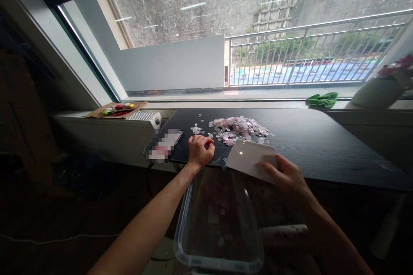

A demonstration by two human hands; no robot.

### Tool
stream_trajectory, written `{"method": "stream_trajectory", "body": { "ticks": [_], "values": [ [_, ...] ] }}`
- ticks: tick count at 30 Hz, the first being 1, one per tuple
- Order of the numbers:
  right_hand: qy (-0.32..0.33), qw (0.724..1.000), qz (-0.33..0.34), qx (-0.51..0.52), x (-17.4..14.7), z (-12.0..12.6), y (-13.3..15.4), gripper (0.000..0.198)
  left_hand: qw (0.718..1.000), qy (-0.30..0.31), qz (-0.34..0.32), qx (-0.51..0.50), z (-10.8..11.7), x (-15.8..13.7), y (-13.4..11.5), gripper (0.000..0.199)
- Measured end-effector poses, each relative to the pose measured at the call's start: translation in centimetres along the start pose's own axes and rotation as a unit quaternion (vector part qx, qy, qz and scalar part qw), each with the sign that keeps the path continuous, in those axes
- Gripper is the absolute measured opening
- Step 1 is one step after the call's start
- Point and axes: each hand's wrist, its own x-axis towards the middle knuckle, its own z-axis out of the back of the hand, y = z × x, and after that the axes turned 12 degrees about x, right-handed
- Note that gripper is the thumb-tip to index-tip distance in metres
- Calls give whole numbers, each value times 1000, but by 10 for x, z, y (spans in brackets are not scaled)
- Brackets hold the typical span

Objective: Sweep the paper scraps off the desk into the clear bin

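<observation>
My right hand (287, 174) grips the right end of a flat white card (248, 159), holding it tilted at the near edge of the dark table. My left hand (200, 150) is at the table's front edge with its fingers curled together; whether a small scrap is pinched in them I cannot make out. Beyond both hands lies a heap of small pink and white paper scraps (238, 128), with a few loose ones to its left. Below the table edge a clear plastic bin (219, 262) stands with several scraps inside.
The black table (309, 137) stands against a window. At its left edge lies a phone (176, 135), partly blurred. A radiator (106, 133) bears a brown sheet (138, 106) with colourful small items. A green cloth (322, 100) and a pale pot (371, 92) sit on the sill.
</observation>
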Motion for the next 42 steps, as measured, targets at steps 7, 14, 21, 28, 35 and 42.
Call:
{"method": "stream_trajectory", "body": {
  "ticks": [7, 14, 21, 28, 35, 42],
  "values": [
    [-16, 999, 38, -21, 9, -2, -2, 33, 1000, -1, 1, 0, 0, 0, 0, 14],
    [32, 999, 36, -21, 11, -2, -6, 30, 1000, -1, 1, 0, 0, 0, 0, 15],
    [18, 998, 51, -44, 12, -7, -5, 31, 1000, 2, -1, 1, 0, 1, 1, 15],
    [61, 998, 27, -3, 7, -11, -3, 32, 1000, 4, 0, 0, -1, 1, 1, 14],
    [82, 997, 12, 3, 4, -10, 4, 30, 1000, 3, -1, 3, 0, 0, 1, 14],
    [-75, 995, 57, 35, 30, 38, 18, 26, 1000, 1, -11, 5, 0, 0, 2, 14]
  ]
}}
